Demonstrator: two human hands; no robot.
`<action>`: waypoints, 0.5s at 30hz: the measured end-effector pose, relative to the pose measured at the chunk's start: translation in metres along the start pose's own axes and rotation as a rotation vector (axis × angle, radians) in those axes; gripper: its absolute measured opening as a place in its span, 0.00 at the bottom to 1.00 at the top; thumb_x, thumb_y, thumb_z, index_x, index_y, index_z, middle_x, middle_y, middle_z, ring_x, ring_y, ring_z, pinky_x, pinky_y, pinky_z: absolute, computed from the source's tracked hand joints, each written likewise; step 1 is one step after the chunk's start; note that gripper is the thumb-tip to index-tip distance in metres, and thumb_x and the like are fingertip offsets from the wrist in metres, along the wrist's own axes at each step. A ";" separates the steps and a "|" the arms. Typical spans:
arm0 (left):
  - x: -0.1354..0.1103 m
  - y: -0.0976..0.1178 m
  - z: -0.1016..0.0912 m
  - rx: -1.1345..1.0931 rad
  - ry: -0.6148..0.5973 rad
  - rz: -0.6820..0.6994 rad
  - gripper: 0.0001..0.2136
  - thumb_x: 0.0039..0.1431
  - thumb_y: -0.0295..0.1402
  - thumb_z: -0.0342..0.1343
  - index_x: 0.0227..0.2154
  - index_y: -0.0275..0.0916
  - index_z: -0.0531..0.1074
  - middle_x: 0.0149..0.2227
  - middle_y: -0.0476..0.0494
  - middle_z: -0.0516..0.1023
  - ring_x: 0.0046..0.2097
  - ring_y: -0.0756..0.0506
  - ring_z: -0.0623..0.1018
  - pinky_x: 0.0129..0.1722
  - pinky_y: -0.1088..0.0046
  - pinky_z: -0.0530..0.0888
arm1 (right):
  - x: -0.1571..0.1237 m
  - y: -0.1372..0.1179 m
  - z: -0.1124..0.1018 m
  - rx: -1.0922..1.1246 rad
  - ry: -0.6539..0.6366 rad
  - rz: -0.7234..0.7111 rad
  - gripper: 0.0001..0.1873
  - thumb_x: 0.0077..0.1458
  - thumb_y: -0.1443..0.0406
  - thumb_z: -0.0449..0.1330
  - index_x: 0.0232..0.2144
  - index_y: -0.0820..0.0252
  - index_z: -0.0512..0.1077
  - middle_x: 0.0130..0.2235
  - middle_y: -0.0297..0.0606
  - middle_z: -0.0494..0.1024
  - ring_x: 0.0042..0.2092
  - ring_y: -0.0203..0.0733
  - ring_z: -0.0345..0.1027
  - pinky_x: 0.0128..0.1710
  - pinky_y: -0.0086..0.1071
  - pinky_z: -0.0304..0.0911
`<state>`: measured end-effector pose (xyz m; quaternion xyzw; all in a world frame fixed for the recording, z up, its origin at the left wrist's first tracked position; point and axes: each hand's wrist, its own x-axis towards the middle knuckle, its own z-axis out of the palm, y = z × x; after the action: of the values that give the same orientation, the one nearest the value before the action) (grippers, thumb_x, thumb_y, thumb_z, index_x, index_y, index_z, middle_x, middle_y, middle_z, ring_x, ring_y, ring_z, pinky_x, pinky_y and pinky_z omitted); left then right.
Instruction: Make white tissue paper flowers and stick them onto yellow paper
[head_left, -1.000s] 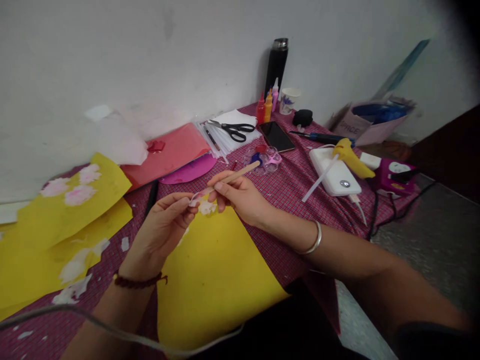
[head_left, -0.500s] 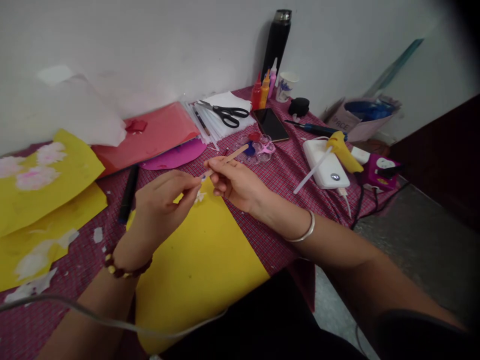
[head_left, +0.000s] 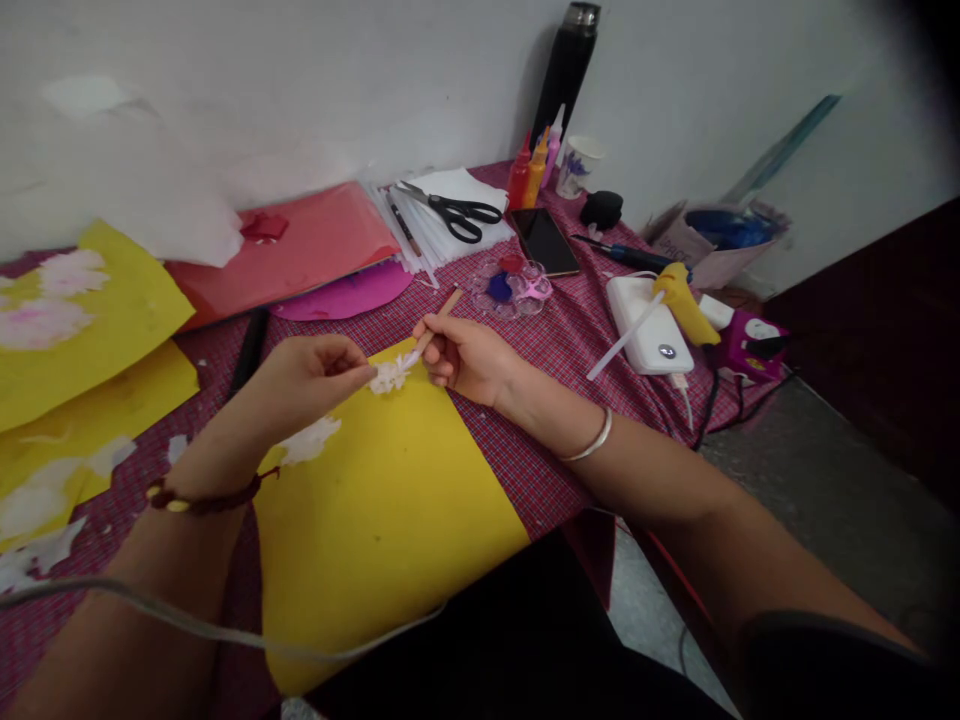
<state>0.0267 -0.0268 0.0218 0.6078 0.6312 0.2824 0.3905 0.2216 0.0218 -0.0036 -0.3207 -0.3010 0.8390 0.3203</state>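
Note:
My right hand (head_left: 472, 360) is closed around a flat wooden craft stick (head_left: 448, 303), whose upper end sticks out past the fingers. Just below those fingers lies a crumpled white tissue-paper piece (head_left: 390, 375), on the far edge of a yellow sheet (head_left: 390, 510). Thumb and fingers of my left hand (head_left: 315, 370) are pinched together at the left side of this tissue; whether they grip it or something small is too fine to tell. Another white tissue piece (head_left: 311, 440) rests on the sheet, partly behind my left wrist.
A clear palette with blue and red paint (head_left: 499, 288) sits beyond my right hand. Black-handled scissors (head_left: 457, 212), a phone (head_left: 544, 240) and paint bottles (head_left: 519, 180) are behind it. A glue gun (head_left: 688, 310) lies on a white power bank (head_left: 646, 325). A cable crosses in front.
My left hand has moved left, away from the stick, to the white tissue. My right hand has tilted the stick more upright, and more of the tissue shows. The view has shifted slightly.

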 end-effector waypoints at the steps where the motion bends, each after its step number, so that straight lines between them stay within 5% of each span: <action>1: 0.000 -0.003 0.001 0.093 -0.025 -0.012 0.08 0.47 0.36 0.62 0.19 0.40 0.73 0.16 0.50 0.67 0.20 0.51 0.63 0.19 0.75 0.56 | 0.001 0.000 -0.001 -0.045 0.004 -0.023 0.16 0.66 0.65 0.46 0.28 0.62 0.66 0.15 0.24 0.66 0.13 0.26 0.52 0.15 0.22 0.49; 6: -0.004 0.000 0.016 0.453 0.008 0.045 0.09 0.48 0.39 0.60 0.20 0.41 0.73 0.17 0.48 0.70 0.21 0.48 0.66 0.21 0.73 0.54 | 0.006 0.004 -0.003 -0.259 0.036 -0.145 0.15 0.66 0.65 0.48 0.27 0.62 0.66 0.16 0.25 0.67 0.14 0.26 0.54 0.14 0.22 0.50; 15: 0.002 -0.006 0.023 0.476 0.038 0.086 0.10 0.51 0.35 0.55 0.17 0.41 0.68 0.17 0.49 0.66 0.22 0.48 0.65 0.23 0.71 0.52 | 0.006 0.012 0.000 -0.544 0.003 -0.414 0.10 0.64 0.66 0.51 0.29 0.60 0.66 0.20 0.27 0.69 0.19 0.26 0.57 0.19 0.21 0.55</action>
<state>0.0431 -0.0284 0.0041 0.7036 0.6608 0.1534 0.2117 0.2134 0.0187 -0.0144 -0.3279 -0.5720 0.6447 0.3868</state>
